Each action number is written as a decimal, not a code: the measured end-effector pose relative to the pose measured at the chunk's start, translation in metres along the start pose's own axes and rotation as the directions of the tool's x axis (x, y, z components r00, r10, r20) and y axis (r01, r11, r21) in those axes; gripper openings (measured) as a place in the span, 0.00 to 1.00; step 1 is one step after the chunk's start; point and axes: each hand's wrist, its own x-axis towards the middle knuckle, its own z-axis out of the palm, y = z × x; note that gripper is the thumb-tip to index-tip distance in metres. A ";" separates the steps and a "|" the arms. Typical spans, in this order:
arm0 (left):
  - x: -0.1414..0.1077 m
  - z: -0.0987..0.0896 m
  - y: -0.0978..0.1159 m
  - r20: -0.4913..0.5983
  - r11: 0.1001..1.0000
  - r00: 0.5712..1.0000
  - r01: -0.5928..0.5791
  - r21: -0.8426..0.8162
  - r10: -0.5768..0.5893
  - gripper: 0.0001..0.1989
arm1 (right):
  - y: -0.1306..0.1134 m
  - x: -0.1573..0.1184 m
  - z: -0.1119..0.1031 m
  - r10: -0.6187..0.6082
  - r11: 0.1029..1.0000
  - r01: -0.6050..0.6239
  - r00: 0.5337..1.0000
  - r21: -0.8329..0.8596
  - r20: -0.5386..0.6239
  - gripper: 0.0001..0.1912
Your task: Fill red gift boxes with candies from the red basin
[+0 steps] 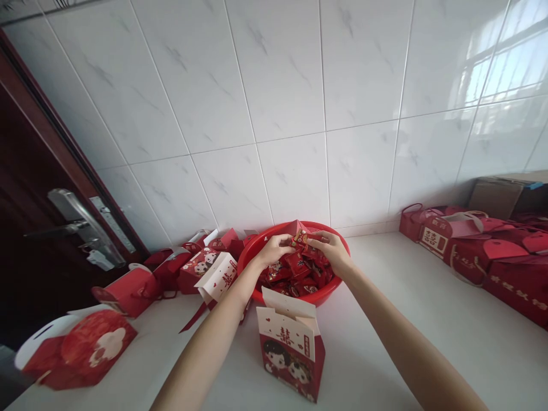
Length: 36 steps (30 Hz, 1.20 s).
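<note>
Picking out sweets [295,267] seems to be the step in hand: they are lying heaped in the basket [329,292], and both hands are meeting over them. The right hand [333,249] is pinching a small sweet, its fingers set narrow; the left hand [274,250] is curving its fingers just beside, and whether they are gripping anything I cannot tell. Lifting from here would be calling for a firm pinch and some height, since an open-topped box [291,357] is standing before the basket, blocking a low path forward. To the basket's left, a white-topped carton [219,278] is crowding close; well to its right, red boxes [468,251] are lining the worktop [357,359]. Behind the basket, the wall [291,182] is limiting reach.
</note>
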 end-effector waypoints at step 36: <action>0.010 0.025 -0.040 0.332 0.677 0.936 -0.169 0.717 -0.118 0.17 | -0.001 -0.002 0.002 0.012 1.000 -0.010 0.999 0.023 -0.050 0.13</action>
